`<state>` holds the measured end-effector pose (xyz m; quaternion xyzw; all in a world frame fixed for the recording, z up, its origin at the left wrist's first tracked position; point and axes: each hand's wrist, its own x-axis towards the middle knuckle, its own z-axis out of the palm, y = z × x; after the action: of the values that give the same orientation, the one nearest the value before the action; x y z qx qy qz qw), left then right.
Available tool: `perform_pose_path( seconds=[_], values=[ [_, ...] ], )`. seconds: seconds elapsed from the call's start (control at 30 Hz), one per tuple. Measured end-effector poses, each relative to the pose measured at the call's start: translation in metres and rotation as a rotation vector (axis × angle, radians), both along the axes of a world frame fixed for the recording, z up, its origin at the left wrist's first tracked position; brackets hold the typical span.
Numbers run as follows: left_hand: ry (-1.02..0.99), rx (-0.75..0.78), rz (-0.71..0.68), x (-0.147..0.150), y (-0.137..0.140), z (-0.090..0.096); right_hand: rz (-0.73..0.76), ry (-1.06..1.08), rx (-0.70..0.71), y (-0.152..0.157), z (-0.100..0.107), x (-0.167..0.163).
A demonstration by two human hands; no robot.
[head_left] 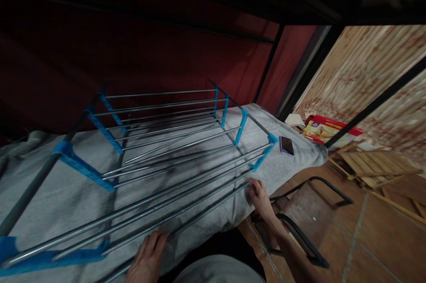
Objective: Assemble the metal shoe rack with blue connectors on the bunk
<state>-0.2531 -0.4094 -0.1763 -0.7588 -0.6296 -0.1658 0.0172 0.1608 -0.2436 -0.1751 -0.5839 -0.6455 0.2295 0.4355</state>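
Head view: my left hand (148, 256), bottom centre of the frame, lies over a loose grey tube (209, 210) — fingers curled across it, thumb side hidden, can't tell how tight. My right hand (258, 196), right of centre low, pinches the same tube near its right end. The tube runs alongside the near edge of the rack (146, 200) — grey tubes in blue brackets (240, 127), sprawled from lower left to right of centre on a grey cloth (302, 152). Phone (286, 146) lies right of the rack, on the cloth. Black-framed chair (313, 207), lower right.
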Motion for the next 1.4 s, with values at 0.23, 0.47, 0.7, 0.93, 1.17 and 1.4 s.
perform_pose_path(
  seconds=[0.23,0.47,0.7,0.93,1.17,1.4],
  values=[
    [-0.109,0.084,-0.038,0.006,0.008,0.005,-0.301,0.32,-0.001,0.031,0.009,0.009],
    [-0.019,0.128,-0.059,0.017,0.029,0.017,-0.294,0.364,0.006,0.06,0.022,0.019],
    [-0.015,0.114,-0.094,0.025,0.042,0.027,-0.223,0.403,0.021,0.071,0.027,0.016],
    [-0.091,0.162,-0.085,0.031,0.05,0.03,-0.229,0.395,0.011,0.069,0.024,0.019],
    [-0.103,0.121,-0.088,0.028,0.053,0.039,-0.221,0.393,0.009,0.068,0.024,0.018],
    [-0.086,0.134,-0.107,0.029,0.056,0.043,-0.217,0.407,0.005,0.068,0.023,0.019]
  ],
)
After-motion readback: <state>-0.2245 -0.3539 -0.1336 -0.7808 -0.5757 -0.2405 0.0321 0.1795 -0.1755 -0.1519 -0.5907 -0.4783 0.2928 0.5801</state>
